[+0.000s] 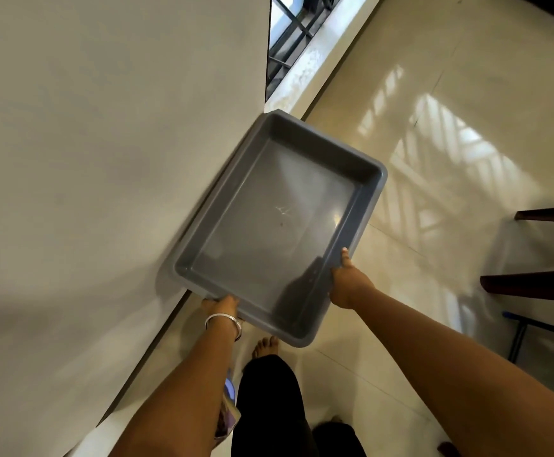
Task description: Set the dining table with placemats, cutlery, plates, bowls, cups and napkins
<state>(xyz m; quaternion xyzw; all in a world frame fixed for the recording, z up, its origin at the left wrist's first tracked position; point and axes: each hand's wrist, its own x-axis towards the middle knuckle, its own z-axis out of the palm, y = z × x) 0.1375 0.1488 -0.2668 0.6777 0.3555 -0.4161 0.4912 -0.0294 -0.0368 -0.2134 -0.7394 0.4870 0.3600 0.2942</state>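
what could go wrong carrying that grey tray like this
The grey tray is tilted and held only at its near edge by the left hand and at one side by the right hand, so it could slip or twist out of the grip. Its far corner sits close to the wall, so it might knock against it. The bare foot is right below if the tray drops.

Readable text: we find none.
Grey tray [364,206]: we see only pale scratch marks, no lettering.
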